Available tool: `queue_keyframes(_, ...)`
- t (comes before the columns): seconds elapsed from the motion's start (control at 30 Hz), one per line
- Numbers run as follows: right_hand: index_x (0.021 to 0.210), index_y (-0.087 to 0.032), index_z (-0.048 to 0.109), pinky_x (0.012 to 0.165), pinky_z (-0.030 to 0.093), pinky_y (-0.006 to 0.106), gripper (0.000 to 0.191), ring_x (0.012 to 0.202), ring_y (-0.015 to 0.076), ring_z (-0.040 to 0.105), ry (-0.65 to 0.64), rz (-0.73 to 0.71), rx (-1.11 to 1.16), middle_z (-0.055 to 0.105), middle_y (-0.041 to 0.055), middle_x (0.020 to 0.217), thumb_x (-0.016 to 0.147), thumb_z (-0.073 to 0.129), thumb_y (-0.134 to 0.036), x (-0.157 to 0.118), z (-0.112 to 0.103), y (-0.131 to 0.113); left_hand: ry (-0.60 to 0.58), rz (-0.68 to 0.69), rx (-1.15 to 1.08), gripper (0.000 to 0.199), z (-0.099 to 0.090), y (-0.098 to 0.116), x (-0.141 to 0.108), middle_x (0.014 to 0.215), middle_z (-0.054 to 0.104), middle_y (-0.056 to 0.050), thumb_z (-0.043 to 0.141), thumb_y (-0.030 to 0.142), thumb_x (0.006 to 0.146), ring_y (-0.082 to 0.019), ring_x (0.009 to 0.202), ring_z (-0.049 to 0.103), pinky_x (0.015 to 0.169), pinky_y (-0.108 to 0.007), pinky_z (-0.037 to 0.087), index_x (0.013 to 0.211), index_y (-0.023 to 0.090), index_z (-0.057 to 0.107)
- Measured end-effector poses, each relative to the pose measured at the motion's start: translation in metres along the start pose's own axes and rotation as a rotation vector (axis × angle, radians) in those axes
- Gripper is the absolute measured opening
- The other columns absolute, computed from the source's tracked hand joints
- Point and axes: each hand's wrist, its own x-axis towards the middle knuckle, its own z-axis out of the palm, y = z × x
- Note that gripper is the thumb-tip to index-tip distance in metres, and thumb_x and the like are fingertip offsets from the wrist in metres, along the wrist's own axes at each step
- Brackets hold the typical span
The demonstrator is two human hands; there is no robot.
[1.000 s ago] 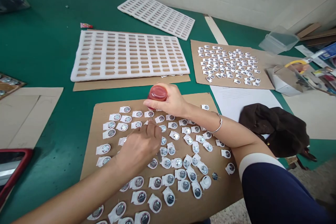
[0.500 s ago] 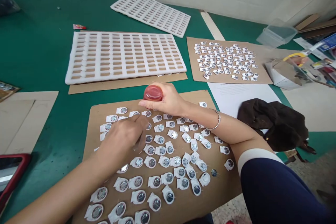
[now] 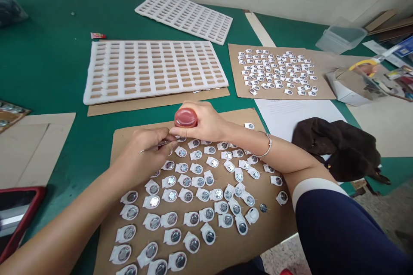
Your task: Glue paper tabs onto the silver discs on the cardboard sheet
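Note:
My right hand (image 3: pixel 206 121) is closed around a red, round-ended bottle (image 3: pixel 186 118), its flat end facing up. In my left hand (image 3: pixel 146 150), the fingers pinch a thin metal tool that looks like tweezers (image 3: pixel 150 148). Its far end lies under the right hand's fingers, where contact is hidden. Both hands are above the back part of a brown cardboard sheet (image 3: pixel 271 232). Rows of small silver discs in white tabbed holders (image 3: pixel 192 219) cover that sheet. A white holder (image 3: pixel 252 215) without a disc lies beside a bare disc (image 3: pixel 263 208) at the right.
Behind my hands lies a white slotted foam tray (image 3: pixel 150 68), with another foam tray (image 3: pixel 187 17) further back. A second cardboard sheet (image 3: pixel 237 66) bears many similar discs. Dark cloth (image 3: pixel 335 150) and a white box (image 3: pixel 346 88) sit right; a red-edged phone (image 3: pixel 40 200) sits left.
My left hand has moved up and away to the bottle, beside the right hand, bringing the tweezers-like tool with it. The right hand keeps its hold on the bottle almost in place.

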Motion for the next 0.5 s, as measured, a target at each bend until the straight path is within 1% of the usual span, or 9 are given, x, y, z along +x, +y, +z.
queue_keyframes(0.1, 0.081, -0.02, 0.057, 0.068, 0.042, 0.028, 0.03, 0.073, 0.0138, 0.055, -0.052, 0.004, -0.014, 0.062, 0.0004, 0.082, 0.077, 0.069, -0.048, 0.004, -0.002, -0.007, -0.029, -0.059, -0.031, 0.025, -0.004, -0.001, 0.005, 0.072, 0.065, 0.001, 0.048, 0.028, 0.088, -0.011, 0.068, 0.053, 0.061, -0.021, 0.038, 0.078, 0.013, 0.065)
queue_keyframes(0.17, 0.08, -0.02, 0.057, 0.067, 0.042, 0.028, 0.028, 0.072, 0.0136, 0.054, -0.092, 0.036, -0.018, 0.062, -0.0002, 0.08, 0.076, 0.07, -0.044, 0.007, -0.004, -0.012, -0.053, -0.107, -0.065, 0.023, -0.006, -0.003, 0.009, 0.067, 0.063, 0.002, 0.05, 0.029, 0.086, -0.011, 0.065, 0.051, 0.059, -0.02, 0.037, 0.079, 0.013, 0.066)
queue_keyframes(0.27, 0.08, -0.02, 0.059, 0.067, 0.042, 0.029, 0.026, 0.071, 0.0138, 0.055, -0.105, 0.108, 0.001, 0.063, -0.0008, 0.078, 0.074, 0.071, -0.042, 0.006, -0.008, -0.015, -0.077, -0.15, -0.133, 0.023, -0.007, -0.007, 0.014, 0.069, 0.064, 0.002, 0.05, 0.029, 0.083, -0.01, 0.065, 0.051, 0.058, -0.019, 0.037, 0.08, 0.013, 0.066)
queue_keyframes(0.33, 0.086, -0.02, 0.06, 0.07, 0.045, 0.03, 0.03, 0.075, 0.015, 0.058, -0.041, 0.155, 0.039, 0.065, -0.0001, 0.083, 0.071, 0.073, -0.043, 0.001, -0.01, -0.012, -0.074, -0.165, -0.166, 0.022, -0.006, -0.009, 0.017, 0.066, 0.063, 0.002, 0.053, 0.03, 0.081, -0.009, 0.06, 0.049, 0.054, -0.019, 0.035, 0.075, 0.014, 0.066)
queue_keyframes(0.43, 0.1, -0.021, 0.061, 0.079, 0.047, 0.033, 0.046, 0.085, 0.0174, 0.062, 0.117, 0.215, 0.088, 0.067, 0.0022, 0.097, 0.064, 0.078, -0.043, -0.014, -0.009, -0.004, -0.032, -0.174, -0.17, 0.016, -0.004, -0.012, 0.018, 0.056, 0.059, 0.002, 0.06, 0.03, 0.073, -0.01, 0.05, 0.046, 0.047, -0.021, 0.031, 0.065, 0.017, 0.064)
queue_keyframes(0.5, 0.099, -0.021, 0.062, 0.081, 0.048, 0.034, 0.044, 0.087, 0.0177, 0.064, 0.206, 0.232, 0.111, 0.068, 0.0027, 0.098, 0.063, 0.08, -0.041, -0.024, -0.006, 0.002, -0.009, -0.17, -0.165, 0.015, -0.002, -0.014, 0.018, 0.054, 0.059, 0.001, 0.061, 0.029, 0.071, -0.011, 0.048, 0.046, 0.045, -0.022, 0.031, 0.063, 0.018, 0.064)
